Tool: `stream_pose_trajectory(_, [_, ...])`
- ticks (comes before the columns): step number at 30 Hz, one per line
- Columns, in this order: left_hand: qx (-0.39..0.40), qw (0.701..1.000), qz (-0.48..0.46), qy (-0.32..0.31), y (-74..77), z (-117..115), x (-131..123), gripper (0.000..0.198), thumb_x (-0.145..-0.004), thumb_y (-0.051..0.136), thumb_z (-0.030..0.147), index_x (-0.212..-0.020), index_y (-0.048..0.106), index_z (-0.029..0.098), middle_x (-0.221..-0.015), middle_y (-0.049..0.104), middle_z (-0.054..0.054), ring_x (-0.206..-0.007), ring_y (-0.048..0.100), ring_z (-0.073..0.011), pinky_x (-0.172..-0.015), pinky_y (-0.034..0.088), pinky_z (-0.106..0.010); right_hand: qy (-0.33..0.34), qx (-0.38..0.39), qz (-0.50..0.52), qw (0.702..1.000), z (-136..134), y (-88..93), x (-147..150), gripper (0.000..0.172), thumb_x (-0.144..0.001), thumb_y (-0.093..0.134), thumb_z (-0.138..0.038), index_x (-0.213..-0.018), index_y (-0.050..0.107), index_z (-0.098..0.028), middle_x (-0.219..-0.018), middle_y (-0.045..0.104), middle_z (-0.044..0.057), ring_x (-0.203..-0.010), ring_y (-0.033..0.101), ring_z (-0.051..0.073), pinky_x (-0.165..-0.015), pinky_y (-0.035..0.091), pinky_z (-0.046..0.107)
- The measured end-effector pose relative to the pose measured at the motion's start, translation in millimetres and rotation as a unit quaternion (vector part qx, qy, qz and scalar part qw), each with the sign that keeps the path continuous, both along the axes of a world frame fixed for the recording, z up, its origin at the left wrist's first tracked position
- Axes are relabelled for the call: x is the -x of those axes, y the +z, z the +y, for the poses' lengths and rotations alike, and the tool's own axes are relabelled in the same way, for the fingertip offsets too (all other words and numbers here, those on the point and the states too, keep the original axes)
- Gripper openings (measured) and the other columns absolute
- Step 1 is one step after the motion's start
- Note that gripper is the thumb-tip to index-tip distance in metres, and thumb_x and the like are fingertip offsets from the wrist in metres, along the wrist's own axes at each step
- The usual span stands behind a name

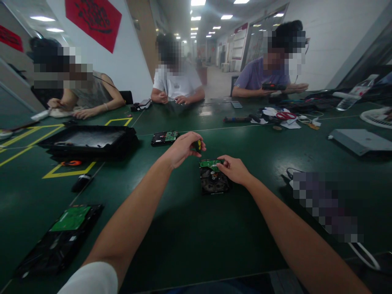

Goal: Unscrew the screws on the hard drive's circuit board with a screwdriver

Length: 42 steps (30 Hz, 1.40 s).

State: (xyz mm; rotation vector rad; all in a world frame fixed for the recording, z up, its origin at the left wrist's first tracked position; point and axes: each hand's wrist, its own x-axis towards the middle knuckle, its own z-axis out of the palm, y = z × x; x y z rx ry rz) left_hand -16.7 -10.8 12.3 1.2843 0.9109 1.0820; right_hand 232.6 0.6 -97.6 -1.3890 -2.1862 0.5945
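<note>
A hard drive (pixel 213 183) lies in front of me on the dark green table, its green circuit board facing up at the far end. My right hand (pixel 235 169) has its thumb and fingers closed at the drive's right far edge, on the board side. Just above and left of the drive is my left hand (pixel 184 149), its fingers curled around a small black-and-yellow screwdriver (pixel 198 145). The screwdriver's tip cannot be made out. Beyond my left hand lies a second hard drive (pixel 164 138), and a third hard drive (pixel 61 234) rests at the near left.
A black tray (pixel 122 141) stands left, by yellow tape and a black object (pixel 81 182). At right are a grey box (pixel 364 141), a blurred-out item (pixel 324 206) and a water bottle (pixel 357 93). Several people sit across the table (pixel 183 241), near cables and papers (pixel 284 116).
</note>
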Motion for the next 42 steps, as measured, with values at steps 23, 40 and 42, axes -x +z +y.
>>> stream_pose_trajectory(23, [-0.010,0.998,0.062,-0.011,5.7,-5,0,0.030,-0.086,0.060,0.042,-0.099,0.068,0.017,-0.093,0.071,-0.011,-0.086,0.067,-0.0223,-0.053,0.048,-0.024,-0.012,-0.003,-0.007,1.000,-6,6.8,1,0.035,-0.097,0.061,-0.044,-0.124,0.067,-0.023,-0.082,0.069,0.001,-0.069,0.058,0.014,-0.062,0.035,0.026])
stream_pose_trajectory(40, [-0.002,0.999,0.032,-0.028,3.5,-3,-1,0.027,-0.085,0.060,0.038,-0.095,0.071,0.016,-0.090,0.069,-0.010,-0.083,0.064,-0.0204,-0.055,0.051,-0.025,-0.016,-0.002,-0.010,1.000,-4,2.5,2,0.037,-0.097,0.060,-0.045,-0.126,0.066,-0.023,-0.078,0.068,0.000,-0.069,0.058,0.014,-0.063,0.037,0.026])
stream_pose_trajectory(42, [0.009,0.999,0.017,-0.038,2.4,-3,-1,0.027,-0.086,0.059,0.038,-0.096,0.069,0.016,-0.089,0.069,-0.011,-0.084,0.066,-0.0216,-0.054,0.051,-0.025,-0.015,-0.002,-0.010,1.000,-2,0.7,2,0.038,-0.097,0.060,-0.045,-0.127,0.066,-0.023,-0.078,0.068,0.000,-0.069,0.058,0.014,-0.063,0.037,0.026])
